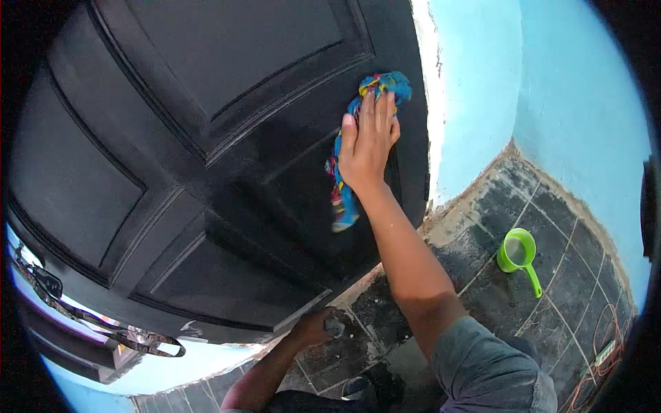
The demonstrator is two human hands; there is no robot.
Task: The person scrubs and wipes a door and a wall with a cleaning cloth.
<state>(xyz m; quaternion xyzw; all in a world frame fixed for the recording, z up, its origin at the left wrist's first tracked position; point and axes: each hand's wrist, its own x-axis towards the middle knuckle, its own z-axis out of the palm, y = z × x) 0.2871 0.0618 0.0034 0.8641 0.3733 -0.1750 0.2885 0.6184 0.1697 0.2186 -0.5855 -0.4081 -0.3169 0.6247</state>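
Note:
My right hand (pixel 370 141) presses a crumpled, multicoloured cloth (pixel 345 217) flat against the dark panelled door (pixel 275 62). Its fingers stretch upward over the blue, yellow and pink fabric, and the thumb lies apart on the left. One end of the cloth bunches above the fingertips, while the other trails down beside the wrist. Low in the view, my left hand (pixel 317 327) is in shadow close to the door's bottom edge. A greyish patch shows at its fingers, and I cannot tell what they hold.
A lime-green dipper (pixel 517 250) stands on the dark tiled floor (pixel 551 206) to the right. Light blue walls (pixel 578 89) meet in a corner behind it. An orange cable with a power strip (pixel 606 352) lies at lower right. A motorbike mirror (pixel 47 281) shows at far left.

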